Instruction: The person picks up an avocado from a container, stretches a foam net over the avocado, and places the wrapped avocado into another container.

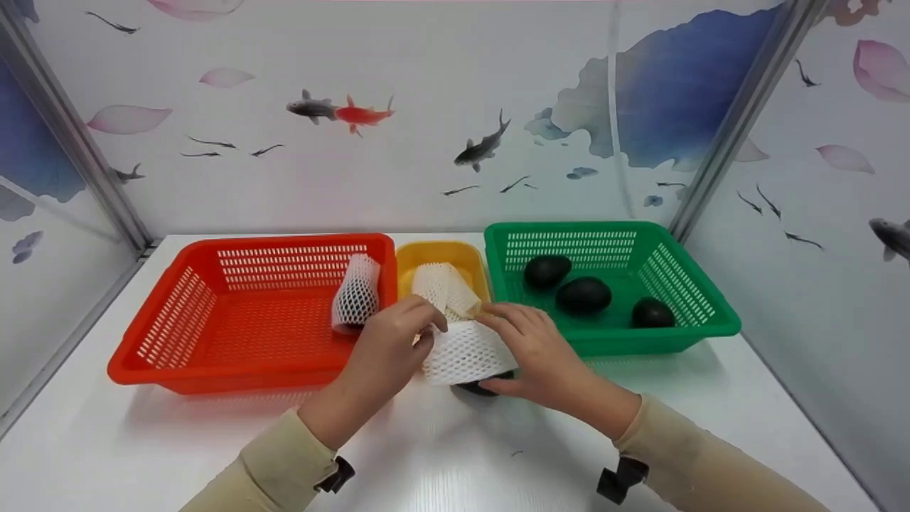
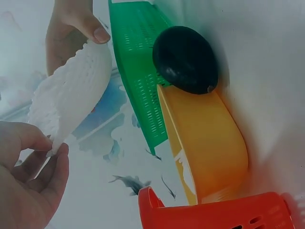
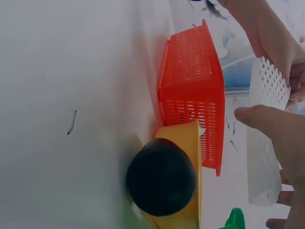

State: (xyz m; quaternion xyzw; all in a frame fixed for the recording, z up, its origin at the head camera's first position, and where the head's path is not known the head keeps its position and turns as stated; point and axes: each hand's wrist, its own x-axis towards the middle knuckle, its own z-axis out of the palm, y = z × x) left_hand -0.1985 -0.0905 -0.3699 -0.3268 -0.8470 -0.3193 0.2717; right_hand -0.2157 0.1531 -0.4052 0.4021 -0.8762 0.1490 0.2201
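Note:
Between both hands, a white foam net sleeve (image 1: 469, 354) is held up above the table. My left hand (image 1: 391, 341) pinches one edge of it between thumb and fingertips. My right hand (image 1: 537, 348) holds the other side, its thumb (image 3: 259, 117) on the near face and fingers behind. Below the sleeve, a smooth dark avocado (image 2: 185, 59) rests on the table, apart from both hands; the sleeve partly covers it in the head view. Just behind stands a yellow basket (image 1: 444, 249) with more foam nets (image 1: 444, 284) in it.
On the left is a red basket (image 1: 234, 373) with one net-wrapped avocado (image 1: 355, 295) at its right side. A green basket (image 1: 625, 343) on the right holds three bare avocados (image 1: 583, 295). Patterned wall panels (image 1: 426, 57) enclose the white table (image 1: 441, 462) behind and at the sides.

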